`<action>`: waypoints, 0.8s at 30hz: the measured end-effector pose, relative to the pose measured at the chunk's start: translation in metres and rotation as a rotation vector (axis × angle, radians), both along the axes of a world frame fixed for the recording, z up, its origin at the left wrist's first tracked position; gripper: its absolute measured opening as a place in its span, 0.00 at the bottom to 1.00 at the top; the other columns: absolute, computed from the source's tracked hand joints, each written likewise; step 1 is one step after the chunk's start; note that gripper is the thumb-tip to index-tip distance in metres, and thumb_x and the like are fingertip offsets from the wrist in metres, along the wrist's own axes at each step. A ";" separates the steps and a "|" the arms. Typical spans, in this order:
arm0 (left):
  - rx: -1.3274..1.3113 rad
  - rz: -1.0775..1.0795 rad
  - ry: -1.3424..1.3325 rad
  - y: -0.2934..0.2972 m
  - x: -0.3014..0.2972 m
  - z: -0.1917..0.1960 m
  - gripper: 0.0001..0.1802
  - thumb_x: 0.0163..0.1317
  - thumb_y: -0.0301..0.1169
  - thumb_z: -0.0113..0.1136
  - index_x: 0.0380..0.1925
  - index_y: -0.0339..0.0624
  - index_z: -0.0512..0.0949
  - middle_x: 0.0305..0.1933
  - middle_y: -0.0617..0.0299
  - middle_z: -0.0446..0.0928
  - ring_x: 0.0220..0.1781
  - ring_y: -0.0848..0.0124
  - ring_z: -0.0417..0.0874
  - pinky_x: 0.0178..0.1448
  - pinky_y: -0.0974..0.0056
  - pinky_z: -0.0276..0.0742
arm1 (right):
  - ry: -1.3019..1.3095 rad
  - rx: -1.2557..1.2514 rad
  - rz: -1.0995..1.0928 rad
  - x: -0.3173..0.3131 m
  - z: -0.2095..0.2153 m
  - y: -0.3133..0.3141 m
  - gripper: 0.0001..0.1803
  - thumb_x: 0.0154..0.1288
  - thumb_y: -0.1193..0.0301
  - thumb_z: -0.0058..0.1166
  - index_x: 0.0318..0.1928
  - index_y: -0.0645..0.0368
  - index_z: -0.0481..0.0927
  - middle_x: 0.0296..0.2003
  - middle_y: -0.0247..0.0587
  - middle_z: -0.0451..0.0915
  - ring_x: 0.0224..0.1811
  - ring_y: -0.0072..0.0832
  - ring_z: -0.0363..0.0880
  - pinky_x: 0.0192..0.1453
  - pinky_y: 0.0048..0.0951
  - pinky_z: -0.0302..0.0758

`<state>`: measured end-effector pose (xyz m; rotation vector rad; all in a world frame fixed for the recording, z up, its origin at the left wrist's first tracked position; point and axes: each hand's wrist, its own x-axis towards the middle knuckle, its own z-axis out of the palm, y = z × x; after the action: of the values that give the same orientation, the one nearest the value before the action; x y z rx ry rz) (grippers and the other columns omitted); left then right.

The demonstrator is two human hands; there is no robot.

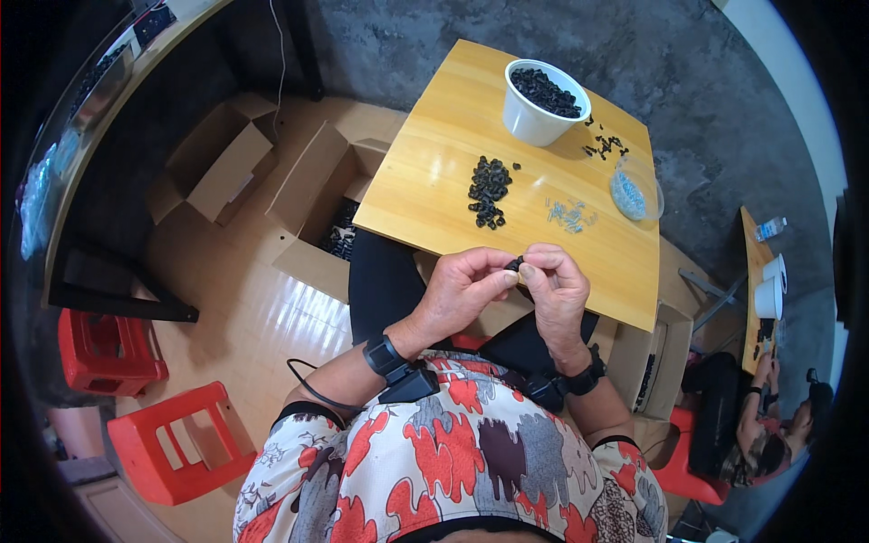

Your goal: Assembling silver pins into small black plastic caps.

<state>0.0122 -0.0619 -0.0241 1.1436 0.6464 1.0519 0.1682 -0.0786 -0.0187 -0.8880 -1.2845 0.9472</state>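
At the near edge of the wooden table (412, 195), my two hands meet over a small black part (515, 263). The thumb and fingers of my left hand (463, 291) pinch it from one side, and my right hand (558, 303) pinches it from the other. Fingertips cover much of the part, so its exact kind is hidden. Just beyond lie a pile of black ring-like pieces (490, 185) and a loose spread of thin, pale pins (570, 215). A clear round container (659, 201) at the right edge holds many small pale-blue pieces.
A white bucket (532, 122) full of black parts stands at the table's far side, near scattered black pieces (608, 145). Open cardboard boxes (312, 195) sit on the floor left. Red stools (181, 443) stand lower left. Another person (760, 443) works at a table far right.
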 end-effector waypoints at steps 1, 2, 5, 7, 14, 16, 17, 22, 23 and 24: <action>-0.007 -0.003 0.005 0.000 0.000 0.001 0.10 0.62 0.26 0.58 0.42 0.33 0.78 0.32 0.66 0.79 0.30 0.83 0.75 0.35 0.77 0.73 | -0.041 0.014 -0.003 0.001 0.001 0.001 0.06 0.61 0.83 0.54 0.39 0.67 0.75 0.41 0.38 0.74 0.42 0.20 0.74 0.47 0.20 0.73; -0.005 -0.004 0.005 0.001 0.000 0.001 0.10 0.62 0.26 0.58 0.42 0.33 0.78 0.32 0.66 0.79 0.30 0.83 0.75 0.35 0.77 0.73 | -0.041 0.016 -0.003 0.001 0.002 0.001 0.06 0.61 0.83 0.54 0.39 0.67 0.75 0.41 0.38 0.74 0.42 0.20 0.74 0.47 0.20 0.73; -0.028 -0.015 -0.037 0.004 -0.001 -0.001 0.10 0.62 0.26 0.58 0.43 0.33 0.78 0.32 0.66 0.79 0.30 0.83 0.75 0.35 0.77 0.74 | -0.005 -0.013 0.023 0.001 0.003 0.004 0.06 0.61 0.83 0.54 0.40 0.67 0.75 0.40 0.38 0.74 0.42 0.19 0.74 0.48 0.20 0.73; -0.078 -0.029 -0.074 0.005 -0.002 -0.002 0.10 0.62 0.25 0.58 0.43 0.33 0.78 0.32 0.65 0.79 0.30 0.83 0.76 0.35 0.76 0.75 | 0.007 -0.030 0.042 0.001 0.001 0.005 0.07 0.61 0.83 0.53 0.40 0.67 0.76 0.42 0.38 0.74 0.43 0.20 0.74 0.49 0.20 0.72; -0.166 -0.110 -0.162 0.012 -0.008 -0.006 0.11 0.64 0.27 0.56 0.44 0.33 0.77 0.33 0.64 0.79 0.30 0.81 0.77 0.36 0.75 0.76 | -0.164 0.045 0.031 0.002 -0.003 0.008 0.14 0.54 0.86 0.55 0.43 0.64 0.75 0.45 0.38 0.72 0.37 0.18 0.71 0.41 0.19 0.72; -0.219 -0.138 -0.205 0.014 -0.010 -0.010 0.11 0.65 0.27 0.56 0.45 0.34 0.77 0.35 0.62 0.80 0.32 0.79 0.79 0.38 0.74 0.78 | -0.342 0.091 -0.033 -0.004 -0.001 0.007 0.21 0.48 0.85 0.59 0.45 0.61 0.74 0.44 0.39 0.72 0.34 0.19 0.69 0.36 0.19 0.71; -0.218 -0.137 -0.205 0.013 -0.010 -0.009 0.11 0.65 0.27 0.56 0.45 0.34 0.77 0.35 0.62 0.80 0.32 0.79 0.79 0.38 0.74 0.78 | -0.342 0.092 -0.032 -0.005 -0.002 0.007 0.21 0.48 0.85 0.59 0.45 0.61 0.74 0.44 0.39 0.72 0.34 0.19 0.69 0.36 0.19 0.71; -0.256 -0.147 -0.196 0.012 -0.010 -0.003 0.11 0.66 0.28 0.54 0.44 0.34 0.77 0.40 0.59 0.81 0.40 0.75 0.82 0.46 0.70 0.80 | -0.476 0.203 -0.137 -0.013 -0.009 0.007 0.23 0.45 0.83 0.60 0.45 0.59 0.71 0.43 0.39 0.72 0.32 0.21 0.70 0.33 0.20 0.71; -0.257 -0.147 -0.196 0.012 -0.010 -0.005 0.11 0.66 0.28 0.54 0.44 0.34 0.77 0.40 0.59 0.81 0.40 0.75 0.82 0.46 0.70 0.80 | -0.476 0.203 -0.136 -0.013 -0.010 0.007 0.23 0.45 0.83 0.60 0.45 0.59 0.71 0.43 0.39 0.72 0.32 0.21 0.70 0.33 0.20 0.71; -0.258 -0.147 -0.191 0.012 -0.010 -0.008 0.11 0.66 0.28 0.54 0.44 0.34 0.77 0.40 0.59 0.81 0.41 0.75 0.81 0.47 0.70 0.80 | -0.470 0.177 -0.140 -0.013 -0.011 0.007 0.22 0.46 0.83 0.60 0.45 0.59 0.71 0.44 0.39 0.73 0.32 0.20 0.71 0.33 0.20 0.72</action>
<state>0.0025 -0.0500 -0.0325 0.8424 0.5212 0.9101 0.1547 -0.0719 -0.0300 -1.0835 -1.6499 0.5174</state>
